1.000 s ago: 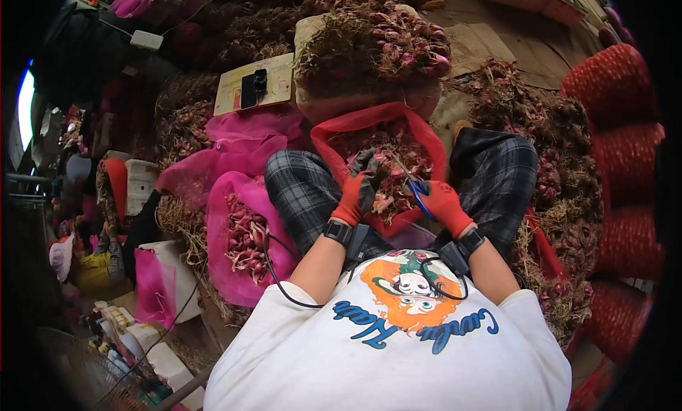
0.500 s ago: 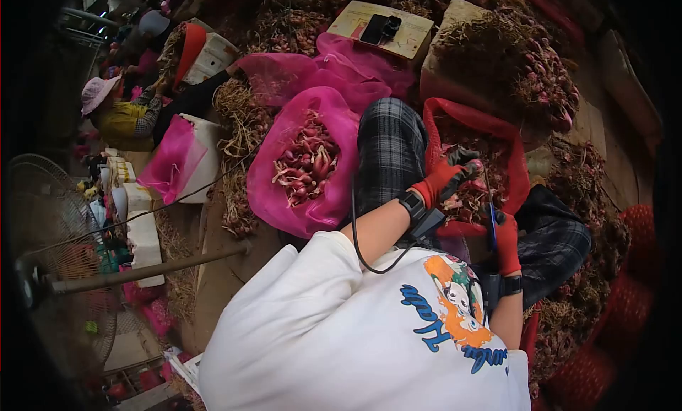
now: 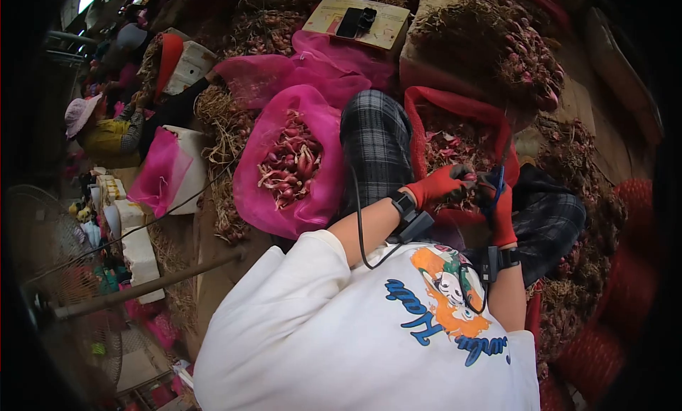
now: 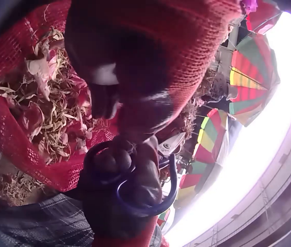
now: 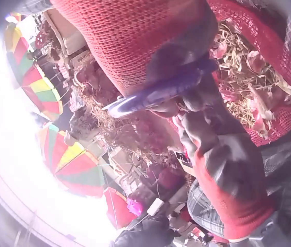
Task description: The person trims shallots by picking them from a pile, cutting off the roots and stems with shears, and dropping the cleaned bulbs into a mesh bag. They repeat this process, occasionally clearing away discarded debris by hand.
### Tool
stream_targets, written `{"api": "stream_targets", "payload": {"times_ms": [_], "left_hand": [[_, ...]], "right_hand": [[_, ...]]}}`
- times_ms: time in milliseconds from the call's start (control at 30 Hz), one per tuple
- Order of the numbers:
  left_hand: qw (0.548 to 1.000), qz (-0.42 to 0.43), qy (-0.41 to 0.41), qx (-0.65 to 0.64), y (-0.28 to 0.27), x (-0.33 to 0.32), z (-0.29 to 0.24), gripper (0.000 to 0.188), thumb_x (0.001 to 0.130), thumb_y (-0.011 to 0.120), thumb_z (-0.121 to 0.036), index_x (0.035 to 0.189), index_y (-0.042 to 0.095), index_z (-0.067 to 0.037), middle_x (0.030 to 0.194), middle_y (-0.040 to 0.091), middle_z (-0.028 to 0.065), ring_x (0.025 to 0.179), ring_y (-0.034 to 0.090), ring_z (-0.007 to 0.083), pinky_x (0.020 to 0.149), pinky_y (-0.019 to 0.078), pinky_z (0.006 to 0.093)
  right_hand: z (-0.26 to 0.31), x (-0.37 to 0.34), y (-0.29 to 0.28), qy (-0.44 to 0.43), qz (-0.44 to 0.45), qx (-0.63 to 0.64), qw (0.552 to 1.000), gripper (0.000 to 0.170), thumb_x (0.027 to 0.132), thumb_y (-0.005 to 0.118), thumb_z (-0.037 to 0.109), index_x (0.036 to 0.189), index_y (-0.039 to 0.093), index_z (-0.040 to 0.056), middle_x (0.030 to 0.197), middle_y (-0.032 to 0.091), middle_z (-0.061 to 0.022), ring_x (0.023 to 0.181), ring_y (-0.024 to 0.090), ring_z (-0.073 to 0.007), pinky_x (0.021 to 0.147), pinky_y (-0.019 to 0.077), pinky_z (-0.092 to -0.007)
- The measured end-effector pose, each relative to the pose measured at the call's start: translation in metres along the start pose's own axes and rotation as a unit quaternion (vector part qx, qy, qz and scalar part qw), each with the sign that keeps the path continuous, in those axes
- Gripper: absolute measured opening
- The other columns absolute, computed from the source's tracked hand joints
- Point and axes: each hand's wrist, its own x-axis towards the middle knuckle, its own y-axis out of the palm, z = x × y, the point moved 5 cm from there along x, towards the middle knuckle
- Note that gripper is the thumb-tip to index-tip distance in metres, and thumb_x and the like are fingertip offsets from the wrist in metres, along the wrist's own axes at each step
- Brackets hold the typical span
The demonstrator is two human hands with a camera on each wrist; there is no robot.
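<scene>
My left hand (image 3: 439,186), in a red and dark-palmed glove, pinches a small reddish shallot (image 3: 470,176) at its fingertips. Close beside it, the gloved right hand (image 3: 499,211) grips scissors with blue handles (image 3: 500,186), blades pointing up and away from me. In the left wrist view, fingers pass through the blue handle loops (image 4: 172,193), and the two hands overlap. Both hands are over the near rim of a red mesh bag (image 3: 419,137) between the legs, which contains dry skins and stem trimmings (image 4: 47,118).
A pink mesh bag (image 3: 249,180) of cleaned shallots (image 3: 290,162) stands left of my knee. Bundled shallots (image 3: 529,63) sit on a pale block ahead. A board (image 3: 391,31) carries a phone. At left are a fan (image 3: 64,269) and another person (image 3: 106,137); red sacks (image 3: 604,340) line the right.
The head view swung left, then shifted slightly back. My hands came closer together and nearer to my body, and the left hand turned, showing the shallot at its fingertips.
</scene>
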Motion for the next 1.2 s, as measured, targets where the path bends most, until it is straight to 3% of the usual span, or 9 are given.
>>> {"api": "stream_targets", "payload": {"times_ms": [67,167,200,267,367,500,733,933,1200], "left_hand": [[1.0,-0.011,-0.015,0.003,0.01,-0.017,-0.025,0.033,0.088,0.06,-0.018,0.117,0.052,-0.003,0.091,0.059,0.0015,0.084,0.054,0.0074,0.073,0.0465,0.0233],[0.989,-0.019,0.145,0.033,0.005,-0.018,-0.027,0.034,0.088,0.06,-0.019,0.117,0.054,-0.003,0.097,0.058,0.003,0.084,0.053,0.0067,0.072,0.0464,0.0228],[0.994,-0.03,0.08,-0.069,0.0,-0.01,-0.019,0.029,0.086,0.062,-0.013,0.113,0.054,-0.008,0.091,0.06,0.0013,0.079,0.057,0.0079,0.066,0.0483,0.0226],[0.993,-0.034,0.107,-0.037,-0.004,-0.007,-0.02,0.033,0.084,0.062,-0.01,0.116,0.053,-0.008,0.1,0.059,0.0024,0.087,0.056,0.0099,0.074,0.0469,0.0243],[0.937,-0.042,0.293,0.184,-0.013,-0.008,-0.034,0.039,0.082,0.061,-0.006,0.12,0.052,-0.008,0.113,0.056,0.004,0.098,0.055,0.0129,0.086,0.0448,0.0269],[0.962,-0.038,0.251,0.1,-0.025,0.002,-0.026,0.04,0.085,0.057,-0.003,0.124,0.048,-0.005,0.119,0.054,0.006,0.103,0.055,0.0149,0.092,0.0436,0.0286],[0.993,0.037,0.029,-0.108,0.007,-0.003,-0.014,0.035,0.091,0.054,-0.013,0.124,0.047,-0.004,0.12,0.054,0.0048,0.101,0.056,0.0149,0.089,0.0454,0.0287],[0.993,0.003,0.109,-0.052,0.011,-0.012,-0.04,0.037,0.09,0.051,-0.009,0.125,0.045,-0.005,0.115,0.055,0.0063,0.102,0.056,0.018,0.096,0.0422,0.0338],[0.927,0.023,0.215,-0.306,-0.018,-0.004,-0.047,0.045,0.086,0.051,-0.001,0.13,0.041,-0.006,0.101,0.059,0.0036,0.101,0.056,0.0196,0.099,0.0407,0.0376]], "right_hand": [[-0.009,-0.009,0.011,0.265,0.014,0.161,0.951,0.016,0.078,0.061,0.01,0.09,0.062,0.0003,0.072,0.063,-0.0081,0.066,0.061,-0.0172,0.061,0.048,-0.03],[-0.004,-0.004,0.013,0.24,-0.072,0.071,0.965,0.012,0.08,0.061,0.01,0.088,0.061,0.0007,0.071,0.063,-0.007,0.062,0.059,-0.0149,0.056,0.0458,-0.0285],[-0.01,-0.008,0.008,0.242,-0.102,0.051,0.964,0.011,0.08,0.061,0.009,0.087,0.061,0.0008,0.072,0.063,-0.0062,0.06,0.059,-0.0137,0.054,0.0452,-0.0274],[-0.012,-0.017,0.004,0.384,-0.127,0.279,0.871,0.013,0.081,0.06,0.009,0.092,0.061,0.0015,0.072,0.062,-0.0027,0.055,0.056,-0.0091,0.049,0.0424,-0.0227],[-0.017,-0.026,0.004,0.406,-0.102,0.39,0.82,0.018,0.083,0.062,0.012,0.1,0.062,0.0047,0.071,0.059,0.0009,0.051,0.051,-0.005,0.045,0.0389,-0.0197],[0.016,-0.016,0.008,0.41,-0.034,0.428,0.805,0.017,0.084,0.063,0.016,0.098,0.063,0.0069,0.073,0.059,0.0012,0.054,0.05,-0.0049,0.048,0.0385,-0.019],[0.016,-0.004,-0.004,0.293,-0.039,0.337,0.894,0.02,0.078,0.067,0.009,0.096,0.062,0.0011,0.084,0.063,-0.0031,0.073,0.058,-0.0082,0.063,0.0469,-0.0233],[0.009,-0.012,-0.01,0.29,-0.041,0.151,0.944,0.025,0.08,0.065,0.021,0.098,0.062,0.0041,0.087,0.066,-0.0104,0.08,0.064,-0.0206,0.07,0.0487,-0.0309],[0.048,-0.027,-0.026,0.249,0.069,-0.12,0.959,0.034,0.075,0.065,0.042,0.089,0.065,0.0113,0.086,0.065,-0.009,0.082,0.062,-0.0286,0.069,0.0485,-0.0366]]}}
